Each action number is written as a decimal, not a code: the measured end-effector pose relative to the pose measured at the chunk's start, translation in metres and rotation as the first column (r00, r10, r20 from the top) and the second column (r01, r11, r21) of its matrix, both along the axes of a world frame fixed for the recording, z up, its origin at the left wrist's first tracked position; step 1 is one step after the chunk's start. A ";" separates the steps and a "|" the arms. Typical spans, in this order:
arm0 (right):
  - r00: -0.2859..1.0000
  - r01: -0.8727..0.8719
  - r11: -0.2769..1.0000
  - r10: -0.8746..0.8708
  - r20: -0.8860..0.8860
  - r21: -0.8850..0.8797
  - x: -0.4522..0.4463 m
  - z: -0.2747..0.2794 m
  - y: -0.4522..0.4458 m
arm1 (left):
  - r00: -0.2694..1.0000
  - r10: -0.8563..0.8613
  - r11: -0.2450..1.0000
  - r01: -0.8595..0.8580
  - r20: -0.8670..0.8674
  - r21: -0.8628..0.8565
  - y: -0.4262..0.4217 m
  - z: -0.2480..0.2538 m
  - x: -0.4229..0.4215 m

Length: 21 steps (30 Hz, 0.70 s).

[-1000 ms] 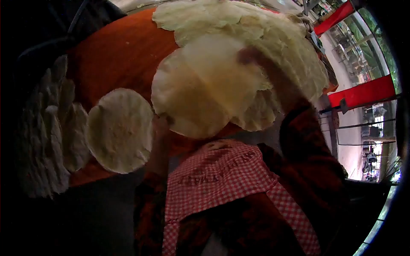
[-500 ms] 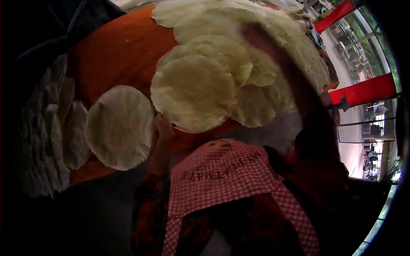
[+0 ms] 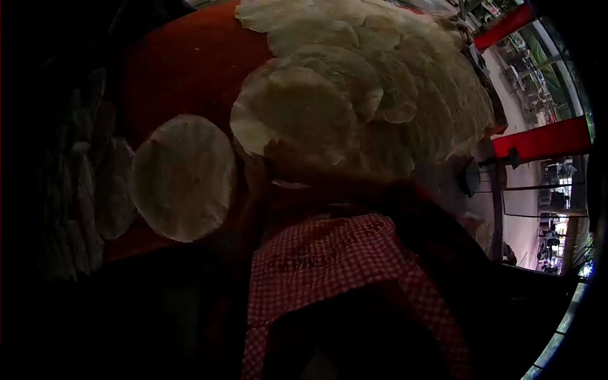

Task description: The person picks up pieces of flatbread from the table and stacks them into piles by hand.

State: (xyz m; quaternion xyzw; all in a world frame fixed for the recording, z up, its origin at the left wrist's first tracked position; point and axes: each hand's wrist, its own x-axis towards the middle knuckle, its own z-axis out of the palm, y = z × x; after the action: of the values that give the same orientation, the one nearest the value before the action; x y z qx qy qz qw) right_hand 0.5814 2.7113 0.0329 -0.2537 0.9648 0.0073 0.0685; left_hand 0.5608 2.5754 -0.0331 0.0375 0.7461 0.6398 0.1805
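Thin round pale sheets (image 3: 437, 95) overlap in a wide pile over the table's far and right side. At the near left of that pile lies a round sheet (image 3: 304, 114). My right hand (image 3: 285, 154) reaches across to its near edge; dim light hides what its fingers hold. Close beside it, my left hand (image 3: 253, 168) is between this sheet and a separate round sheet (image 3: 183, 177), near the latter's right edge. Its fingers are too dark to make out.
An orange tabletop (image 3: 190, 69) shows at the upper left. More sheets (image 3: 76, 202) stand in an overlapping row at the far left. Below the hands is a red-and-white checked apron (image 3: 329, 259). A red band (image 3: 544, 138) and a railing are at the right.
My right hand has come down and left from the upper pile to the near round sheet, beside my left hand. The view has darkened and shifted slightly.
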 end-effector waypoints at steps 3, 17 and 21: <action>0.988 0.071 0.955 -0.106 -0.109 -0.289 0.003 -0.026 0.013 | 0.951 0.088 0.992 -0.111 0.298 0.063 0.005 0.024 0.005; 0.951 0.285 0.840 -0.309 0.024 -0.462 0.018 -0.007 0.003 | 0.880 0.059 0.831 -0.305 0.472 0.465 0.005 -0.016 0.013; 0.960 0.113 0.879 -0.217 -0.176 -0.463 0.035 -0.010 0.011 | 0.812 0.132 0.815 -0.415 0.568 0.404 0.014 0.013 0.023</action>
State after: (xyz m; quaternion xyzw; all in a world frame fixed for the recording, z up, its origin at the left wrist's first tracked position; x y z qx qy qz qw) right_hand 0.6169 2.7224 0.0233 -0.1765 0.9600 -0.1928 -0.1002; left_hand 0.5841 2.5892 -0.0200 -0.2007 0.4701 0.8196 0.2589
